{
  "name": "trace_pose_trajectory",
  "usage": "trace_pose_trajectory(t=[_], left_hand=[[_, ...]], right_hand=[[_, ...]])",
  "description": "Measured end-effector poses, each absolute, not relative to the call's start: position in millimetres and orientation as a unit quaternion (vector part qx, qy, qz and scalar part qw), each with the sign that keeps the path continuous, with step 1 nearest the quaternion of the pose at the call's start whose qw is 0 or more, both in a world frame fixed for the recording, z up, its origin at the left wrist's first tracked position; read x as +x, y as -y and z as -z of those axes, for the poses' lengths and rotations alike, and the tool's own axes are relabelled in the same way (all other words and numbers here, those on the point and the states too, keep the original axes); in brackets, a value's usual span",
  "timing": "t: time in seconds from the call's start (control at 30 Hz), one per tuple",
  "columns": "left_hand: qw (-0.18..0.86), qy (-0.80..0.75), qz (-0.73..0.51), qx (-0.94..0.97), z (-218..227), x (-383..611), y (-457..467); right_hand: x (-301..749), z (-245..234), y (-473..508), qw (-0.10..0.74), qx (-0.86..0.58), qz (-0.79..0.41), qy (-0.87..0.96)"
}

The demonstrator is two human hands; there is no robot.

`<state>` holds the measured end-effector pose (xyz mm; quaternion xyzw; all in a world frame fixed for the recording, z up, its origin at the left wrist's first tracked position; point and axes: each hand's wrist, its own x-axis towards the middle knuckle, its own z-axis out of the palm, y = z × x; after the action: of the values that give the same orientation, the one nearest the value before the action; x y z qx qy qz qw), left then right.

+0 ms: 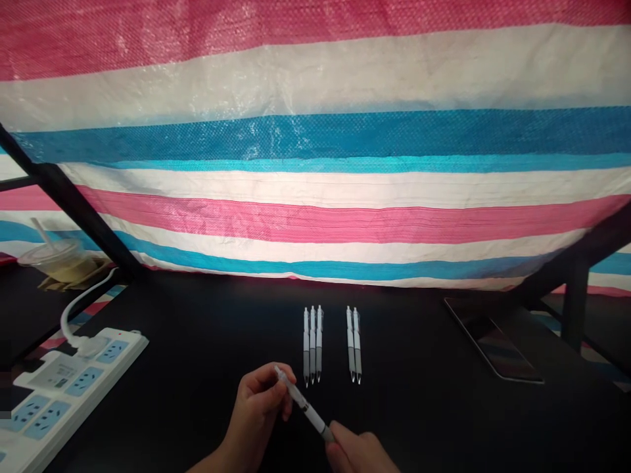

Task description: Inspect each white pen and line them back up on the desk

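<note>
A white and grey click pen [314, 416] slants between my two hands near the front of the black table. My left hand [261, 402] is closed, its thumb and fingers pinching the pen by the clicker end. Around the grey grip end my right hand [359, 450] is wrapped, hiding the tip. Beyond my hands lie three similar pens [312, 345] side by side, tips toward me. Just right of them, a pair of matching pens [353, 345] lies parallel, with a gap between the two groups.
A white power strip [106, 374] with a plugged-in cable lies at left. A dark phone [495, 341] rests at right. Behind the table [207, 328] hangs a striped plastic sheet [315, 223], with black frame bars at both sides. A plastic cup [54, 259] stands far left.
</note>
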<state>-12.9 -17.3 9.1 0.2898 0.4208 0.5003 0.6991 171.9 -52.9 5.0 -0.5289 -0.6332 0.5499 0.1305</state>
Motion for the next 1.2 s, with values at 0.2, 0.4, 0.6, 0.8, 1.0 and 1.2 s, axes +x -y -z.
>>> trace_pose_trajectory(t=[0.2, 0.4, 0.6, 0.8, 1.0, 1.2], left_hand=[[0.668, -0.451, -0.527, 0.27, -10.4, -14.3, 12.0], [0.663, -0.455, -0.536, 0.257, -6.6, -18.1, 11.3], [0.662, -0.453, -0.543, 0.249, -7.3, -18.6, 11.7], [0.659, -0.451, -0.555, 0.234, -8.9, -18.2, 10.4], [0.659, -0.445, -0.56, 0.232, -7.2, -18.5, 11.3], [0.664, -0.442, -0.558, 0.227, -5.7, -18.5, 11.5]], right_hand=[[175.8, -2.2, 51.3, 0.233, -0.492, -0.669, 0.507], [176.8, 7.4, 48.1, 0.259, -0.448, -0.781, 0.35], [177.9, -0.9, 49.1, 0.261, -0.458, -0.793, 0.305], [177.1, 1.3, 50.2, 0.269, -0.468, -0.801, 0.257], [176.7, 2.0, 48.8, 0.257, -0.483, -0.795, 0.263], [175.2, -1.1, 50.0, 0.285, -0.459, -0.804, 0.248]])
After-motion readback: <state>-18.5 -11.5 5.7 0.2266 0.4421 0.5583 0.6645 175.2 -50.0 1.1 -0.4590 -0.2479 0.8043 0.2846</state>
